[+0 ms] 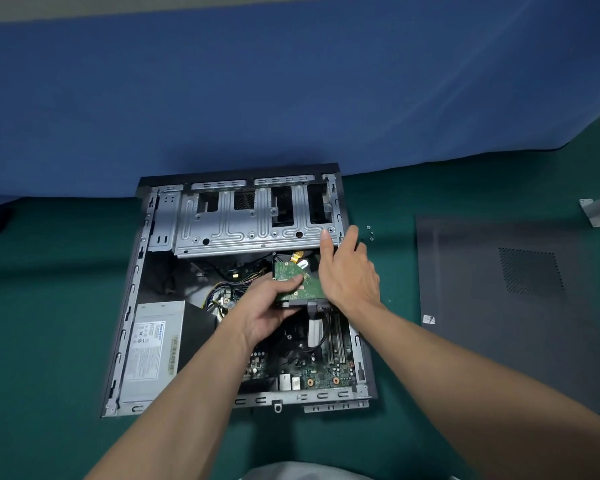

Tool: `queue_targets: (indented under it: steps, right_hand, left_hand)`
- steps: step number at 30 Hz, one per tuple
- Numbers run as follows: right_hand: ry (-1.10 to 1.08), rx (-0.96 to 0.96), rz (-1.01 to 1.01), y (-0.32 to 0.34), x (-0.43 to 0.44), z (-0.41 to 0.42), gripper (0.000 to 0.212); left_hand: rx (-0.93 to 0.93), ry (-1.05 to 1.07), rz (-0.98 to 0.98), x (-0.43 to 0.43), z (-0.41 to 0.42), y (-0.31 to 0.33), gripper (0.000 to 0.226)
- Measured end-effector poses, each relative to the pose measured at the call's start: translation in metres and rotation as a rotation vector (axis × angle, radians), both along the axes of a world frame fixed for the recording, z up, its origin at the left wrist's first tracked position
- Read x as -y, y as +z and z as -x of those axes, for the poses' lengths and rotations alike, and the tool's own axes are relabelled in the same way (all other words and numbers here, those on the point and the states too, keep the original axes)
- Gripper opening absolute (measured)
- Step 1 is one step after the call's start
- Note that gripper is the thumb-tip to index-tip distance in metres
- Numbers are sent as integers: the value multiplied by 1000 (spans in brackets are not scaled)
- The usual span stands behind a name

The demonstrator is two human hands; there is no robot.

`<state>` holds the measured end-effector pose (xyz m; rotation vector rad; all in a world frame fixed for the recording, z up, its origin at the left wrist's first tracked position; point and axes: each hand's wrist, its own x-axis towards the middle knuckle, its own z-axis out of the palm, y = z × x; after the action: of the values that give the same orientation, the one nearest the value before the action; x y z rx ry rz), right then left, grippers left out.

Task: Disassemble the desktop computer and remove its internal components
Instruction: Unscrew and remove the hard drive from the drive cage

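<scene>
An open desktop case (125,306) lies flat on a green mat. Its metal drive cage (253,223) spans the far end. Below the cage's right part sits a hard drive (288,271) with its green circuit board facing up and cables (317,327) plugged into its near edge. My left hand (271,306) grips the drive's near left edge, thumb on the board. My right hand (347,271) lies along the drive's right side, fingers reaching up to the cage's right corner. A silver power supply (153,351) fills the near left of the case, and the motherboard (312,372) shows at the near right.
The removed dark side panel (513,306) lies on the mat to the right of the case. A few small screws (370,233) lie by the case's far right corner. A blue cloth (291,98) hangs behind, and a metal bracket (594,211) stands at the far right.
</scene>
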<state>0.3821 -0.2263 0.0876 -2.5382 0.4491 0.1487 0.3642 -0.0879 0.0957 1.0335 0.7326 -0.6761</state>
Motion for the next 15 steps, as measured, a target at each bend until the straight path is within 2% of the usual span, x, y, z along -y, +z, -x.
queue_targets:
  steps: [3, 7, 11, 15]
  right_hand:
    - [12, -7, 17, 1, 1, 0, 79]
    - [21, -26, 8, 4, 2, 1, 79]
    - [23, -18, 23, 6, 3, 4, 78]
    - [15, 49, 72, 6, 1, 11, 80]
  left_hand:
    - [-24, 20, 15, -7, 12, 6, 49]
    - [-43, 53, 10, -13, 34, 18, 81]
    - [27, 79, -45, -13, 50, 29, 59]
    - [101, 99, -210, -9, 63, 39, 48]
